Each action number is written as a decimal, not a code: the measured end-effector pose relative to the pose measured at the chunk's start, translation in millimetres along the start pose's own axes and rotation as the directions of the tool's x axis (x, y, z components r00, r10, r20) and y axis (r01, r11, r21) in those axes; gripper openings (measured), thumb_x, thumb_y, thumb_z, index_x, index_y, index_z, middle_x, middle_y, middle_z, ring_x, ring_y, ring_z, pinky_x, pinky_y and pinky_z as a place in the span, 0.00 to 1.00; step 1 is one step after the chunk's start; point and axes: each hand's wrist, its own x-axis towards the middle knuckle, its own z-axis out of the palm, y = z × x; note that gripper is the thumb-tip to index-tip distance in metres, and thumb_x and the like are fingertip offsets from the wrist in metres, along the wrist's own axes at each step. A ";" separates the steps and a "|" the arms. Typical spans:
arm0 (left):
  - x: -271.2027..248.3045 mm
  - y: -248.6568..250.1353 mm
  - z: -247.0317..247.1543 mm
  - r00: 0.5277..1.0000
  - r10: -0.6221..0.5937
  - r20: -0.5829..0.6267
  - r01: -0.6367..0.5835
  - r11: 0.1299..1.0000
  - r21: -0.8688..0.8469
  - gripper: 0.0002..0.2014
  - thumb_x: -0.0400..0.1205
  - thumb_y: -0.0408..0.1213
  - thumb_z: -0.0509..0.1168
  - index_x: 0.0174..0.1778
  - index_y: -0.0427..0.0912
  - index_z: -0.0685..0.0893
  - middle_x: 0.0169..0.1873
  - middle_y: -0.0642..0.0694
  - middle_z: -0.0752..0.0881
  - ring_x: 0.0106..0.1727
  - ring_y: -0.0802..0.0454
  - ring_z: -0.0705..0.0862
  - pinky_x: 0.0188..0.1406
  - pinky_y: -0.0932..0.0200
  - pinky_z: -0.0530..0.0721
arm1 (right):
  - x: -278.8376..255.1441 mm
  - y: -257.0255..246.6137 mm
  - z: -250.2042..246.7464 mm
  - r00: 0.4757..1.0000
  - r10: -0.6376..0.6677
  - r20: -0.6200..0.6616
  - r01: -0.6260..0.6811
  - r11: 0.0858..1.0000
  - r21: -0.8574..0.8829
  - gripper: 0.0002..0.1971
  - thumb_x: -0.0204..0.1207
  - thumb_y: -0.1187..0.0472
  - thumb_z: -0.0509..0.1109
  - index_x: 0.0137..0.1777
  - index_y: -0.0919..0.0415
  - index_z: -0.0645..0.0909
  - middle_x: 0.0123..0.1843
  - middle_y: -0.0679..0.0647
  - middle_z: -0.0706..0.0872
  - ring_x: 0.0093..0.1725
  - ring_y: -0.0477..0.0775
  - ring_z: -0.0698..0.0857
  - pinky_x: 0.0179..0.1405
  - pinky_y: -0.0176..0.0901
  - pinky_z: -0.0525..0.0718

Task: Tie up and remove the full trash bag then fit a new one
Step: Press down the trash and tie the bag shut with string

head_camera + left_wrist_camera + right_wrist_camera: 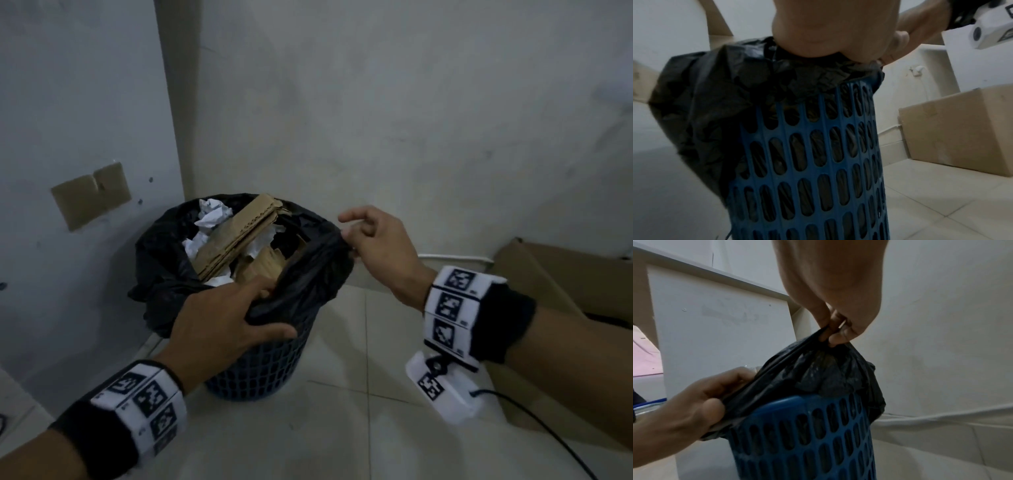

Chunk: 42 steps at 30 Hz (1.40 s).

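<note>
- Left hand [219,322], nearest, grips the black trash bag's [161,260] near edge at the blue basket's [260,370] rim.
- Right hand [373,246] pinches a gathered corner lifted off the far-right rim.
- Tying seems just begun; next, gather the remaining edges to knot.
- Only the head view shows the cardboard [239,233] and paper inside.
- Wrist views show the bag filling the basket, which stands on the floor by the wall.

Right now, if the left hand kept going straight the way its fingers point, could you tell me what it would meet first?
Most likely the cardboard packed inside the black trash bag. The left hand grips the bag's near edge at the bin rim, fingers reaching inward; depth is hard to judge.
</note>
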 end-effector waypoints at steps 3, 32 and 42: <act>-2.0 -18.5 -6.1 0.998 0.008 -0.056 -0.009 1.000 -0.022 0.27 0.79 0.71 0.48 0.36 0.55 0.81 0.23 0.54 0.79 0.24 0.60 0.76 0.19 0.67 0.69 | 5.7 1.6 18.1 0.963 -0.157 0.218 0.199 0.963 -0.182 0.13 0.81 0.59 0.68 0.63 0.58 0.82 0.54 0.49 0.91 0.57 0.47 0.87 0.64 0.48 0.84; 0.9 5.2 6.2 0.997 0.006 -0.074 0.007 0.984 0.179 0.23 0.85 0.59 0.49 0.40 0.51 0.83 0.33 0.55 0.79 0.30 0.55 0.76 0.22 0.59 0.74 | -21.9 76.3 48.5 0.771 0.553 0.316 -0.628 0.740 0.239 0.25 0.88 0.42 0.47 0.70 0.57 0.75 0.41 0.59 0.88 0.36 0.59 0.87 0.41 0.48 0.85; -7.0 15.7 8.3 0.989 -0.050 -0.138 0.068 0.989 0.129 0.19 0.87 0.53 0.50 0.30 0.53 0.66 0.25 0.56 0.67 0.27 0.56 0.67 0.26 0.61 0.64 | -8.9 35.0 35.2 0.942 -0.034 -0.335 0.100 0.978 0.182 0.05 0.83 0.63 0.64 0.54 0.57 0.80 0.40 0.45 0.85 0.38 0.37 0.84 0.39 0.35 0.82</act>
